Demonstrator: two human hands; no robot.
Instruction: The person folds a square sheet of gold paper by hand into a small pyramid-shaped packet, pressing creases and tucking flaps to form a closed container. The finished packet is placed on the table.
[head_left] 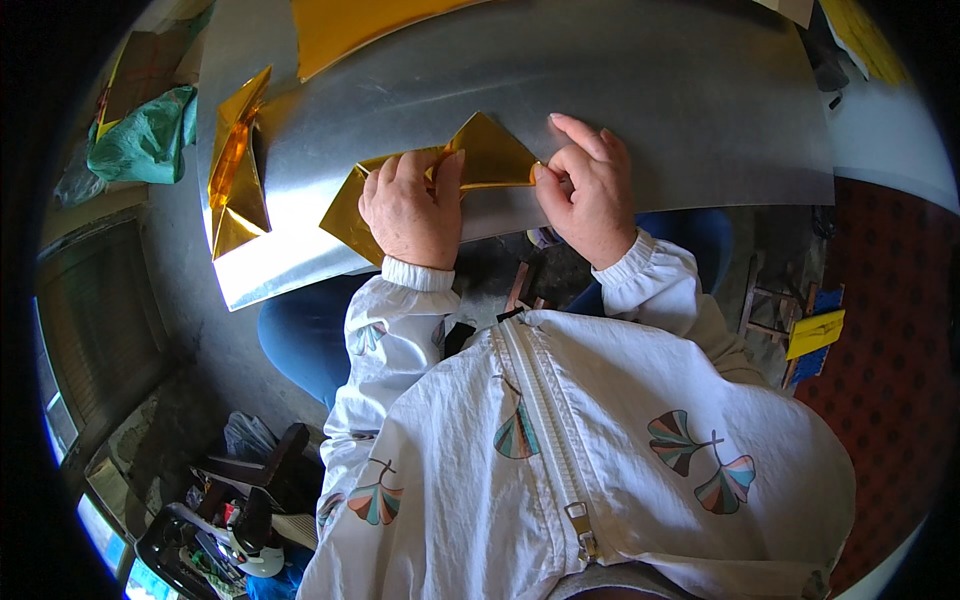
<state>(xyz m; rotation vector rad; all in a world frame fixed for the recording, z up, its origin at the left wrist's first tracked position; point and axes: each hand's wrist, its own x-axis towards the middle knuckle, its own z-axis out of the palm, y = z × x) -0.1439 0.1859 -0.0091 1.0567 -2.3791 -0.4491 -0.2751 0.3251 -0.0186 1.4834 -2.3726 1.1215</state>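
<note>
A partly folded sheet of shiny gold foil paper lies near the front edge of a grey metal tabletop, with pointed corners at its top and left. My left hand is closed over its middle, thumb and fingers pressing on the fold; the fingertips are partly hidden. At the paper's right tip, my right hand pinches the corner between thumb and a bent finger, while another finger points up and away. A second folded gold paper piece, boat-like with pointed ends, rests apart at the table's left end.
A flat gold sheet lies at the table's far side. Left of the table sits a green plastic bag. A small rack with a yellow piece stands on the right by a dark red patterned surface. Black chair-like clutter is at lower left.
</note>
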